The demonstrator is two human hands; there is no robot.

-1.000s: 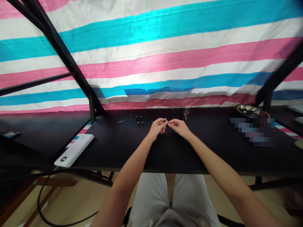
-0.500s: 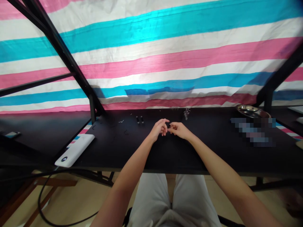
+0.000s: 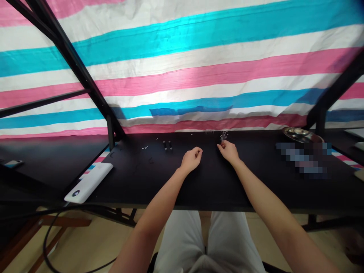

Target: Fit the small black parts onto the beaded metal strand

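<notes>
Pile (image 3: 223, 135), likely light, best pinched piece by piece, had right hand (image 3: 229, 151) half-curled at its near edge, left hand (image 3: 192, 159) loosely curled to its left, any grip indiscernible.

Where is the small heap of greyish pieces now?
In the head view, right of centre, the greyish heap lies near the far edge of the black table, just beyond the right hand.

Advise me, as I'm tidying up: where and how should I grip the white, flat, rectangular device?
Probably pinch the device by both long edges at mid-length, from above: it lies flat, longer than wide, with its round dark display away at the near end.
</notes>
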